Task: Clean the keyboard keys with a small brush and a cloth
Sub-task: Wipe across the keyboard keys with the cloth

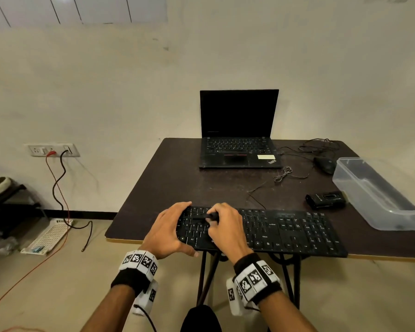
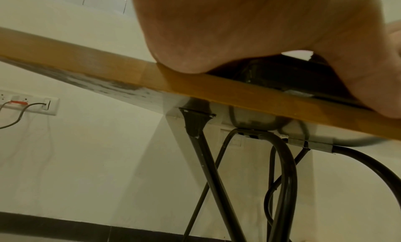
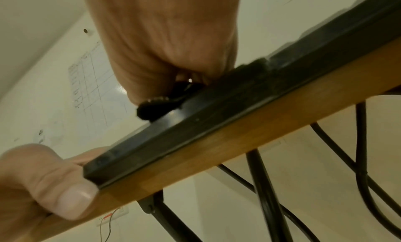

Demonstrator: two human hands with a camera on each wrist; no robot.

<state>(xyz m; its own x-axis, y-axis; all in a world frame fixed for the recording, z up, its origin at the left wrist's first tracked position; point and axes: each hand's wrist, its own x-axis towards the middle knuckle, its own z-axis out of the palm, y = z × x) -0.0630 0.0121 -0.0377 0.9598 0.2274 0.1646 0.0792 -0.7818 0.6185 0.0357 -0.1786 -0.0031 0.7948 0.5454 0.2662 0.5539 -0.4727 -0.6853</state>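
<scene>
Taking the black keyboard (image 1: 273, 230) at the near edge of the dark table (image 1: 168, 178) as the landmark, the head view shows, far to its left, a wall socket panel (image 1: 52, 149) with a red and a black cable plugged in, and a white perforated tray (image 1: 49, 236) on the floor below it. The left hand (image 1: 168, 230) clamps the keyboard's left end, fingers curled over the far edge and thumb along the near edge. Just right of it, the right hand (image 1: 225, 227) is bunched over the letter keys, its fingers pinching a small black brush (image 1: 207, 216) whose tip rests on the upper key rows. Behind the keyboard stands an open laptop (image 1: 238, 130) with a dark screen; to the keyboard's right rear lie a tangle of cables (image 1: 297, 161), a black mouse (image 1: 325, 164), a small black device (image 1: 326, 200) and a clear plastic container (image 1: 379, 195). No cloth can be made out. The left wrist view shows what the head view cannot: the table's wooden edge band (image 2: 217, 89) and folding black metal legs (image 2: 208, 168) under the palm (image 2: 238, 26). The right wrist view shows the brush's dark bristles (image 3: 156, 107) touching the keyboard (image 3: 217, 112) from below the curled right hand (image 3: 165, 40), and the left thumb (image 3: 65, 191) pressed on the keyboard's near corner.
</scene>
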